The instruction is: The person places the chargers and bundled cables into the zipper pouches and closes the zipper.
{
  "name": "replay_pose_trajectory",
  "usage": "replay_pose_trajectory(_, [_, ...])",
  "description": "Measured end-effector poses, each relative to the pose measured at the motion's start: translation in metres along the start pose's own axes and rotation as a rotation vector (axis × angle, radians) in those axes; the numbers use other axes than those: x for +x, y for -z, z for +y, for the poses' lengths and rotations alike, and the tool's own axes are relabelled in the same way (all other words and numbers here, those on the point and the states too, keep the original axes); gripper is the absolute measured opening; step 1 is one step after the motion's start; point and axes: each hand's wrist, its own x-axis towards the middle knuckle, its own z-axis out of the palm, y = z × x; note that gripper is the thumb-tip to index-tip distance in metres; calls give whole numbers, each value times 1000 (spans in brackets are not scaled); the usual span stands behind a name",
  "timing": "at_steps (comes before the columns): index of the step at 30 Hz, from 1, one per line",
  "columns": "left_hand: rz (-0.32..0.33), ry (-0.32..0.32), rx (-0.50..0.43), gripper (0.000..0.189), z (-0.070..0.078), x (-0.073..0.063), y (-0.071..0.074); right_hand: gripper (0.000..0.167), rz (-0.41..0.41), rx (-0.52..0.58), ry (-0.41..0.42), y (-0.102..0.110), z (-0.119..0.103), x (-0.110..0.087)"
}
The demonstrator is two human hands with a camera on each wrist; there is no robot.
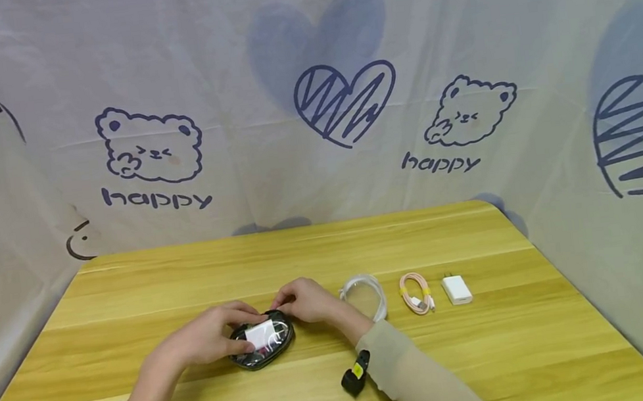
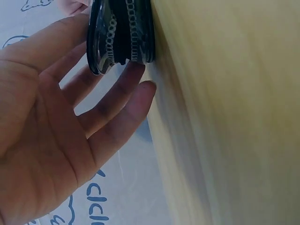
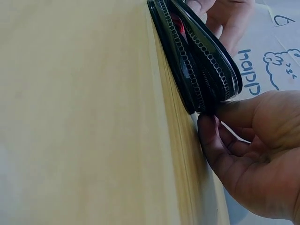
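Left fingers [image 2: 124, 115], right fingers [image 3: 213, 145] grasping black-edged pouch [image 1: 280, 339]; wood-grain table [image 1: 529, 349] below, pale cloth [image 1: 222, 59] (hearts [image 1: 303, 37], bears [image 1: 157, 169]) behind.

Screened-off place of unclear kind, wood-grain table [image 1: 527, 336] enclosed on three sides by pale cloth [image 1: 260, 181], hearts [image 1: 348, 105], bears [image 1: 151, 147] and "happy" [image 1: 157, 198] printed on it

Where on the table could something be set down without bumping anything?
The table is bare left of the left hand, right of the white charger, and between the right hand and the wall cloth. It is crowded from the black pouch rightward, past the white cable and pink cable, to the white charger.
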Motion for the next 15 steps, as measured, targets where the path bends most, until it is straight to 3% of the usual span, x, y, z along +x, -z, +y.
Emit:
replay_pose_trajectory(6, [-7,17,13,42,8,2,1,12,10,35,-4,3,1,0])
replay_pose_trajectory(15, [-15,11,13,39,9,1,-2,13,-34,236,-75,2,5,-4])
